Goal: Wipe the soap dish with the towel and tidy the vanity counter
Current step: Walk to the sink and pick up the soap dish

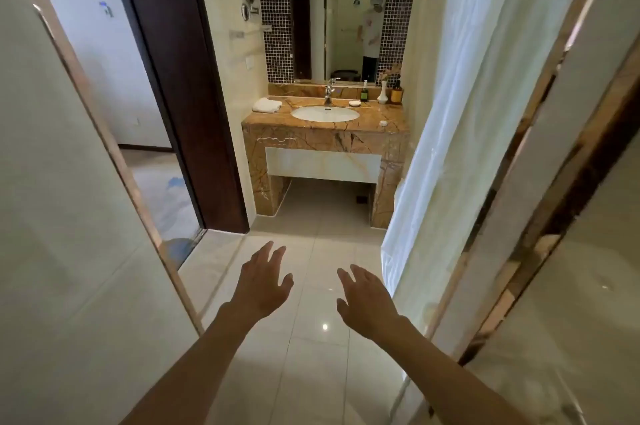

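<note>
A brown marble vanity counter [266, 119] stands several steps ahead, with an oval white sink [325, 113] in its middle. A folded white towel [266, 105] lies at the counter's back left. A small white soap dish [354, 103] sits right of the tap [329, 93]. A small white round object [382, 123] rests near the front right corner. My left hand [265, 281] and my right hand [363, 300] are stretched out over the floor, fingers spread, holding nothing, far short of the counter.
A dark pump bottle [364, 92], a white vase [382, 93] and an amber bottle [397, 92] line the counter's back right. A white shower curtain [450, 113] hangs on the right, a glass panel [69, 216] on the left. A dark door frame [180, 78] flanks the tiled floor.
</note>
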`<state>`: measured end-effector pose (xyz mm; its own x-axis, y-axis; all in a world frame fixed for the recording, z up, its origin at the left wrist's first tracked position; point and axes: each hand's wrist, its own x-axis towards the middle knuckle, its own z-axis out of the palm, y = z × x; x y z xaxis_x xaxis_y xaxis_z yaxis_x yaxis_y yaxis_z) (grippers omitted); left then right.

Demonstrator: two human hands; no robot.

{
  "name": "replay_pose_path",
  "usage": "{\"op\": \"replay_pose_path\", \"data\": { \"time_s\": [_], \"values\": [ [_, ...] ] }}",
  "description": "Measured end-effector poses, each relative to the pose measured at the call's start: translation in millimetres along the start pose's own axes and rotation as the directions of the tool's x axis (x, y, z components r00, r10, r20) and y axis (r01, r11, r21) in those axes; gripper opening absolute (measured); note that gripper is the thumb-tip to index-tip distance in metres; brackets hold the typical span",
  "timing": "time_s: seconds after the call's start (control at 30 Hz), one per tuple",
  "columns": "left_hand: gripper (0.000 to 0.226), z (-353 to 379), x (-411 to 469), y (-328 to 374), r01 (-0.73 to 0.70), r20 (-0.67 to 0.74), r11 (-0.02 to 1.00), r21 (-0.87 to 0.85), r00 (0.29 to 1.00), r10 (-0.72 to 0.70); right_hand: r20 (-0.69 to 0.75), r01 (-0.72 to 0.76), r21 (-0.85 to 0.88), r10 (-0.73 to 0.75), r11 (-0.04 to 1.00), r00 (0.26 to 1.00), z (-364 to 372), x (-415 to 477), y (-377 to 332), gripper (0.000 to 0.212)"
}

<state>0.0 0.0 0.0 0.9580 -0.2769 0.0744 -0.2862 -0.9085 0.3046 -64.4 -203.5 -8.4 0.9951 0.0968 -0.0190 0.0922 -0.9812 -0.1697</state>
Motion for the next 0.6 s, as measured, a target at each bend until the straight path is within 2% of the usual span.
{"op": "replay_pose_path", "data": {
  "time_s": [0.07,0.3,0.6],
  "values": [
    [0.061,6,22,2,0.031,-0.012,1.000,-0.002,0.999,-0.031,-0.009,0.005,0.044,-0.004,0.999,1.000,3,20,11,0.056],
    [0.061,20,106,20,0.049,0.005,0.999,0.009,0.999,-0.049,-0.021,0.033,0.012,-0.033,0.999,0.999,4,101,57,0.053],
    [0.061,24,184,5,0.088,0.056,0.996,0.020,0.994,-0.089,0.029,0.002,0.029,-0.002,1.000,1.000,17,191,80,0.046]
  ]
}}
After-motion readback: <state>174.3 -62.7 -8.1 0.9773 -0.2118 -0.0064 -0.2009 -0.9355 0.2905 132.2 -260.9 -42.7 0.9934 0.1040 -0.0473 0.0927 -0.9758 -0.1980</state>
